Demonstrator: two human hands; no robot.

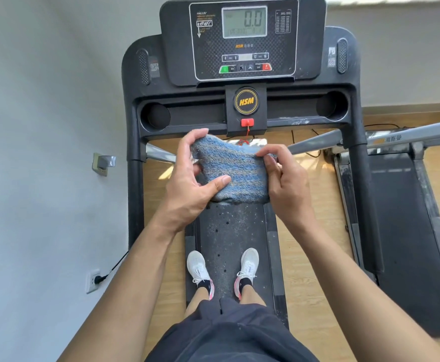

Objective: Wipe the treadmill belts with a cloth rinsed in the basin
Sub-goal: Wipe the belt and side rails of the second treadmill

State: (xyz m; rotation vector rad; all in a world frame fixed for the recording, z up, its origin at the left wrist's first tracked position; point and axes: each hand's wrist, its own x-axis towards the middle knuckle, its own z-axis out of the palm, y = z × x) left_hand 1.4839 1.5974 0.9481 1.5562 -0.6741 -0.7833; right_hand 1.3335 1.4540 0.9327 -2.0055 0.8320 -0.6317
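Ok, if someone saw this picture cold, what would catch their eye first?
Probably the blue cloth, gripped by the left hand and pinched by the right hand, dead centre below the console. Above it, the screen at the top reads 0.0. Below, two white shoes stand on a dusty, speckled belt.

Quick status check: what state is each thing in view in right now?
cloth: held above the belt, between both hands
left hand: grips the cloth's left side
right hand: pinches the cloth's right edge
belt: speckled with dust, shoes standing on it
display: lit, reads 0.0
safety key: seated in its slot
wall plug: plugged in
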